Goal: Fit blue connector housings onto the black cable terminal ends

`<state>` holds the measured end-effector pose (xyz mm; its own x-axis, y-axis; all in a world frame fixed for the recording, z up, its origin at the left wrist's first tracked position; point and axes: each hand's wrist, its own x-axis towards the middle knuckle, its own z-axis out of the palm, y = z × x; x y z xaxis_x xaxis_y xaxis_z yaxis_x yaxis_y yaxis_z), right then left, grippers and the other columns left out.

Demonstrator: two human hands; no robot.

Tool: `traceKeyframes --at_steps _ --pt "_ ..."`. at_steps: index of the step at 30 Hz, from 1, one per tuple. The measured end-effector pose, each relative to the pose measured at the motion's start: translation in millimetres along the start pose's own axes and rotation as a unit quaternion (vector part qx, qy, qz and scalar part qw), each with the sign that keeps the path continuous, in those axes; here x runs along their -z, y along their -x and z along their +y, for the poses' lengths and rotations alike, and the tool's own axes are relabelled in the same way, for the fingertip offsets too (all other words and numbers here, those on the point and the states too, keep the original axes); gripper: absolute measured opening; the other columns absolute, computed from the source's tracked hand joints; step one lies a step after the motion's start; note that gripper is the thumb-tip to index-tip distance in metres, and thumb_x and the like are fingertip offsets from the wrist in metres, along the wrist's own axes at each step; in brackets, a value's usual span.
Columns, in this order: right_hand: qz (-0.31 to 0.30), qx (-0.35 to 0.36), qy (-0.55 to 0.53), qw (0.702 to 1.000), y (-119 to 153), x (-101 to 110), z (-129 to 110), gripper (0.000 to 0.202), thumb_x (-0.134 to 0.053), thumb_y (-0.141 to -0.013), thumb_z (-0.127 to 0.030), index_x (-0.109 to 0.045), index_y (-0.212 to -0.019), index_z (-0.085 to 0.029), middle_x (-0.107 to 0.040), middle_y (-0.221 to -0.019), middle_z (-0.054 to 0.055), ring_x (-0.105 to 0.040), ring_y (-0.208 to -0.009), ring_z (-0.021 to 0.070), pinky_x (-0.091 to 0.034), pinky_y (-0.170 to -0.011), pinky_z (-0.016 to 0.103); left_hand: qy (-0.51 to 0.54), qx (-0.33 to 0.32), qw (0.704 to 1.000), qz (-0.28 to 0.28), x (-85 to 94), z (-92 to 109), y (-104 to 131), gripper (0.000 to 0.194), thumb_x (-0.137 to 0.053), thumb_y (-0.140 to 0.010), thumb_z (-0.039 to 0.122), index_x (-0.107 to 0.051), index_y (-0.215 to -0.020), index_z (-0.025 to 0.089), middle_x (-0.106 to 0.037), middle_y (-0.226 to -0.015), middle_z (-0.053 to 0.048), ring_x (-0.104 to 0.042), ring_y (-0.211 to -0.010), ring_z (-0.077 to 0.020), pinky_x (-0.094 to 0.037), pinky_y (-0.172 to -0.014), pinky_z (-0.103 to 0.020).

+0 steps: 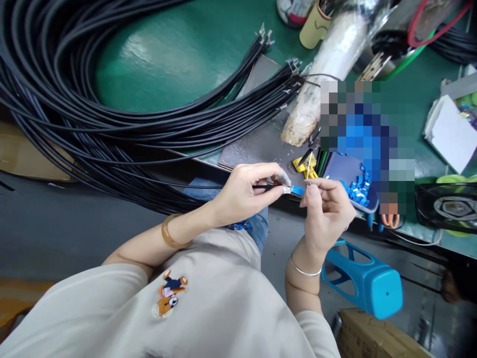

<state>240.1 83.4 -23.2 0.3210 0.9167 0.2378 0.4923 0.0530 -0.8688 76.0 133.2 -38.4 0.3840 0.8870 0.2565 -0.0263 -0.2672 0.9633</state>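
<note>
The left hand (248, 191) is closed around a slim, round, black-sheathed cable (265, 187), thumb and forefinger pinching it close to its end; both of these fingertips wear whitish coverings. The cable is smooth and dark, and just beyond the left fingertips sits a small, shiny, bright blue flat piece (297, 190), in the narrow gap between the two hands. The right hand (328, 211) has its thumb and bent fingers pinched together on a thin, pale, straight strand (310, 165), which stands up from the fingertips; whether they also grip the blue piece cannot be told.

Just beyond the right hand and to its right lies a shallow grey-blue plastic tray (341, 164), with many small, glossy blue flat pieces (362, 186) heaped toward its right side. Farther beyond both hands stands a pale yellow cup (314, 29) with slender items in it, too small to make out.

The held cable's long axis runs nearly level from side to side, its end pointing rightward at the right fingertips and its length trailing away left of the left hand. Beyond the left hand, a thick bundle of black cables (179, 122) sweeps in from the left, their stripped ends pointing right and away. Just beyond the gap between the hands lies a crumpled yellow object (306, 168).
</note>
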Motion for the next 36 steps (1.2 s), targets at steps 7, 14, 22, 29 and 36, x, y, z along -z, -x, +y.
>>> traceKeyframes --at_steps 7,14,22,29,36 --pt "-0.037 0.016 -0.062 0.997 -3.6 4.1 -1.4 0.03 -0.061 -0.093 -0.038 -0.059 -0.07 -0.019 -0.051 -0.054 -0.006 -0.044 -0.044 0.006 -0.034 -0.044 0.021 0.029 -0.038 0.997 -0.059 8.1 -2.9 -2.1 0.009 -0.063 -0.089 0.021 -0.066 -0.084 0.014 -0.067 -0.079 -0.004 -0.058 -0.068 -0.0096 -0.046 -0.064 -0.019" --pt "-0.068 0.019 0.044 0.997 1.2 3.0 -5.0 0.026 -0.065 -0.091 -0.039 -0.066 -0.075 -0.018 -0.057 -0.056 -0.005 -0.049 -0.048 0.0073 -0.034 -0.046 0.022 0.024 -0.027 0.999 -0.022 10.6 -7.7 1.2 0.009 -0.064 -0.088 0.022 -0.066 -0.086 0.014 -0.068 -0.08 -0.004 -0.059 -0.069 -0.01 -0.048 -0.065 -0.019" --pt "-0.141 0.03 -0.052 0.988 1.0 1.3 -0.4 0.037 -0.053 -0.097 -0.042 -0.053 -0.068 -0.019 -0.046 -0.054 -0.006 -0.04 -0.046 0.0063 -0.03 -0.045 0.022 0.061 -0.045 0.992 -0.099 14.5 3.7 1.3 0.004 -0.063 -0.084 0.011 -0.064 -0.085 0.014 -0.065 -0.076 -0.001 -0.055 -0.064 -0.007 -0.044 -0.058 -0.017" --pt "-0.093 0.112 0.05 0.988 -5.4 0.5 -3.8 0.027 -0.059 -0.095 -0.032 -0.061 -0.071 -0.02 -0.047 -0.055 -0.006 -0.039 -0.047 0.006 -0.03 -0.046 0.023 0.087 0.067 0.991 -0.07 9.1 -0.3 3.4 0.005 -0.065 -0.081 0.017 -0.06 -0.081 0.014 -0.052 -0.067 0.001 -0.041 -0.054 -0.0051 -0.033 -0.046 -0.017" --pt "0.131 0.149 0.009 0.98 -2.4 -12.4 0.8 0.018 -0.058 -0.094 -0.027 -0.062 -0.111 -0.023 -0.061 -0.068 -0.004 -0.053 -0.046 0.0084 -0.037 -0.042 0.024 0.105 0.093 0.99 0.006 0.7 -8.6 -4.5 0.007 -0.066 -0.081 0.018 -0.06 -0.082 0.015 -0.054 -0.07 0.001 -0.044 -0.055 -0.0048 -0.039 -0.052 -0.018"
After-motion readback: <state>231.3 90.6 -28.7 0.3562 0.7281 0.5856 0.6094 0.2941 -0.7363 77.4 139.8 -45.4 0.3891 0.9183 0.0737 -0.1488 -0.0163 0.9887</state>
